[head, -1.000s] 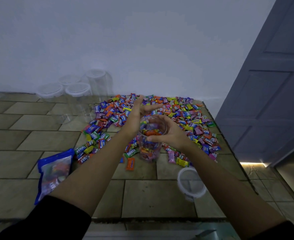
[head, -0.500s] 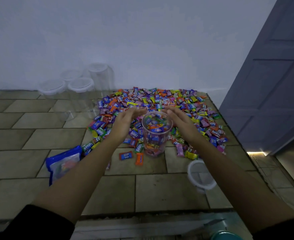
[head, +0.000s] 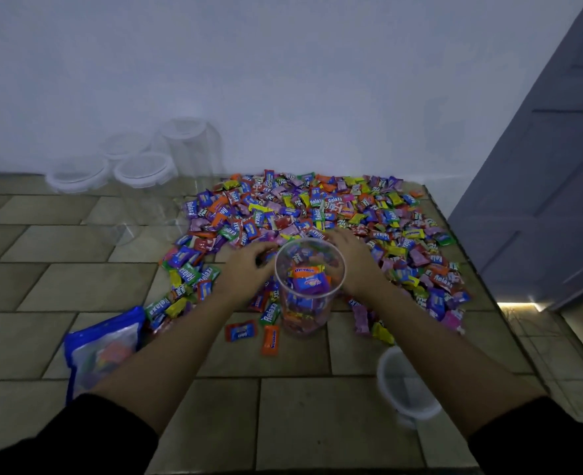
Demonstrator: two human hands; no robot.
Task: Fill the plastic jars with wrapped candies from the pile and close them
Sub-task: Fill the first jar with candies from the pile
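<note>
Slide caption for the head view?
Open, part-filled jar between left hand and right hand, both on the candy pile.

Orange wrapper [head: 306, 270], on top inside the clear jar [head: 321, 320], centre of the frame: read "mentos" in blue letters.
Green wrapper [head: 270, 313], just left of the jar's foot: read "Relaxa" in white, running up its length.
Second green wrapper [head: 158, 306], lower left edge of the pile [head: 379, 214]: read "Relaxa", tilted.
Blue wrapper [head: 317, 202], upper middle of the pile: read "Relaxa".
Purple wrapper [head: 190, 209], upper left edge of the pile: read "Relaxa", turned on its side.
Loose orange wrapper [head: 270, 339], below the jar: blue print was too blurred to read.
Blue bag [head: 105, 351], lower left of the frame: print was not legible.
</note>
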